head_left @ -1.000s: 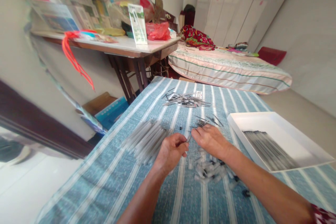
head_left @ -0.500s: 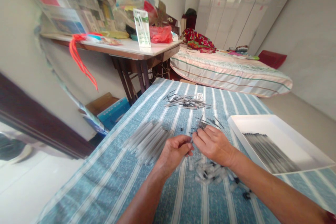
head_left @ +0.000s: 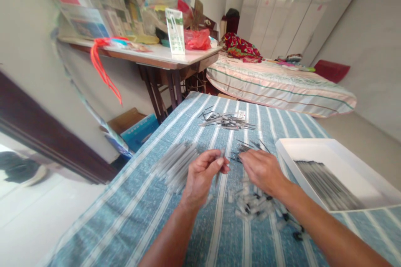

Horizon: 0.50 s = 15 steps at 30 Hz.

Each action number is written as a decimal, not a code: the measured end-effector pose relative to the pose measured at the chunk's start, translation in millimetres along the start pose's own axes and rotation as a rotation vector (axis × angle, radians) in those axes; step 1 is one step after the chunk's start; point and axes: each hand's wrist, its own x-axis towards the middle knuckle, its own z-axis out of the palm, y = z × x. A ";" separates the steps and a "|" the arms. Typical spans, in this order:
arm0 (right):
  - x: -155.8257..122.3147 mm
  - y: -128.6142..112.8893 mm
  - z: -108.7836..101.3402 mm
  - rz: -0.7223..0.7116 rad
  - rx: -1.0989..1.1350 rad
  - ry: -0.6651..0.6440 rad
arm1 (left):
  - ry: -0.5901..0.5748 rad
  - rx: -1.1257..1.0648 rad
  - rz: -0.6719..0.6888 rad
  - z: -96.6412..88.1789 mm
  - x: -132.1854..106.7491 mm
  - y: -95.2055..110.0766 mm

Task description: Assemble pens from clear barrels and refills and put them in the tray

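Looks partway: one row of pens [head_left: 327, 185] in the box [head_left: 313, 145] by the worktop's [head_left: 125, 217] right edge; loose tubes [head_left: 178, 164] towards left edge, refills [head_left: 227, 122] towards far edge, plus caps [head_left: 255, 205]. Left hand [head_left: 203, 171] pinches a tube [head_left: 217, 178]; right hand [head_left: 263, 172] bunched, contents can't tell.

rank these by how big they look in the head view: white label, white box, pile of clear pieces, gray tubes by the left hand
1. White box
2. Gray tubes
3. Pile of clear pieces, partly scattered, so its edge is loose
4. White label
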 end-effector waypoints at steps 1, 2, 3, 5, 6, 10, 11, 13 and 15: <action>1.8 2.1 7.9 0.058 0.003 -0.080 | 0.032 -0.026 0.016 -2.0 1.8 2.5; 4.8 3.2 15.3 0.108 0.018 -0.160 | 0.068 -0.054 0.029 -4.2 3.6 4.9; 8.8 3.2 22.0 0.148 0.039 -0.235 | 0.104 -0.080 0.035 -6.3 5.4 6.9; 20.1 0.1 33.3 0.207 0.080 -0.355 | 0.145 -0.114 0.031 -10.0 8.1 9.4; 26.9 -2.5 38.2 0.237 0.090 -0.402 | 0.150 -0.123 0.023 -11.4 9.0 9.7; 54.2 -13.7 57.7 0.379 0.067 -0.516 | 0.125 -0.133 -0.012 -14.0 9.6 7.1; 59.5 -15.7 62.7 0.398 0.064 -0.524 | 0.117 -0.136 -0.021 -14.1 9.4 6.3; 67.4 -18.7 71.8 0.409 0.073 -0.528 | 0.104 -0.137 -0.041 -13.9 8.9 5.4; 71.7 -20.3 78.3 0.407 0.095 -0.523 | 0.097 -0.123 -0.060 -13.7 8.7 5.3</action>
